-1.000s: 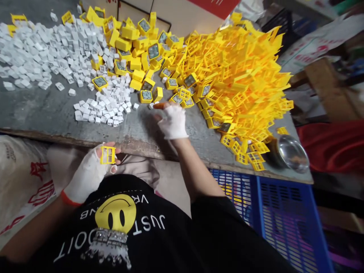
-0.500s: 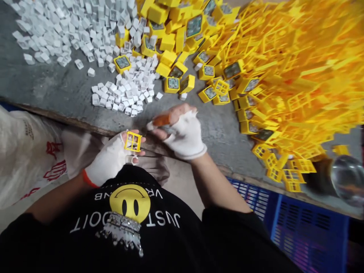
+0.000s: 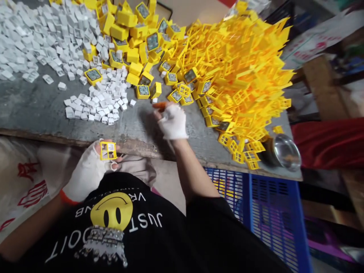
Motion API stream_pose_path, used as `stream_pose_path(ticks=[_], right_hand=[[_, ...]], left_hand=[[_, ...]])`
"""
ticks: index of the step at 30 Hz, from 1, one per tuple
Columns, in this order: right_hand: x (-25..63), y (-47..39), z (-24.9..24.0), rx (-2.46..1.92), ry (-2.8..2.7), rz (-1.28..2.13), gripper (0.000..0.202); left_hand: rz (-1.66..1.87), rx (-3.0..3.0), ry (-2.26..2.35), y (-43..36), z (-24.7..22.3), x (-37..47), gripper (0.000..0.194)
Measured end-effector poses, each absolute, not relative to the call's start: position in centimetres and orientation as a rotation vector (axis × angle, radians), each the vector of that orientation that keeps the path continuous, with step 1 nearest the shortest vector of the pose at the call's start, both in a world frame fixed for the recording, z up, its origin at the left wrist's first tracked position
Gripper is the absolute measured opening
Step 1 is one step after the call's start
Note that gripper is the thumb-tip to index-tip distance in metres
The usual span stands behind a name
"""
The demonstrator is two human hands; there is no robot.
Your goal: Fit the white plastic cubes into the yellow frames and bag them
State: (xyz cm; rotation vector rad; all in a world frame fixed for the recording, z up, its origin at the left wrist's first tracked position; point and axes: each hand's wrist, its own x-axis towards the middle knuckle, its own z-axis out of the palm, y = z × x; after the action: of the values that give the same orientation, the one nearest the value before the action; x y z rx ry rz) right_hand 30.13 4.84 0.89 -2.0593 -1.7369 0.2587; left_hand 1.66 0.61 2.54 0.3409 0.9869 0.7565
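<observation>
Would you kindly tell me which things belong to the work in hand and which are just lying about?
Seemingly involved:
- yellow frame in the left hand
- white piece near the right hand
- heaped yellow frames

Seemingly lying about:
- metal bowl
- red cloth
- printed sack at left

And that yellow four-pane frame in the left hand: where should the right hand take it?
Probably by the outer bar nearest the right hand, pinched from above and that side. The yellow frame is thin and open, with the left hand behind it and that edge facing right.
</observation>
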Motion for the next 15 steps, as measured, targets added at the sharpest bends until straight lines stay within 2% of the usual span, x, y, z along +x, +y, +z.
stream_pose_path(ticks=[3, 9, 12, 15], right_hand=[[33.5, 8.7, -0.5, -2.363, -1.497, 0.259, 0.027], [33.7, 11.7, -2.1, -2.388, -1.511, 0.182, 0.023], [33.0, 10.7, -1.8, -2.31, -1.524, 0.277, 0.015], [30.8, 7.8, -0.9, -2.042, -1.615, 0.444, 0.015]], left_hand=[[0.769, 0.387, 1.044, 0.8, 2.9, 1.8, 0.031], [0.809, 0.436, 1.09, 0.4, 3.0, 1.5, 0.028], [0.818, 0.421, 1.071, 0.2, 2.9, 1.5, 0.028], [0.791, 0.363, 1.008, 0.3, 2.8, 1.5, 0.025]])
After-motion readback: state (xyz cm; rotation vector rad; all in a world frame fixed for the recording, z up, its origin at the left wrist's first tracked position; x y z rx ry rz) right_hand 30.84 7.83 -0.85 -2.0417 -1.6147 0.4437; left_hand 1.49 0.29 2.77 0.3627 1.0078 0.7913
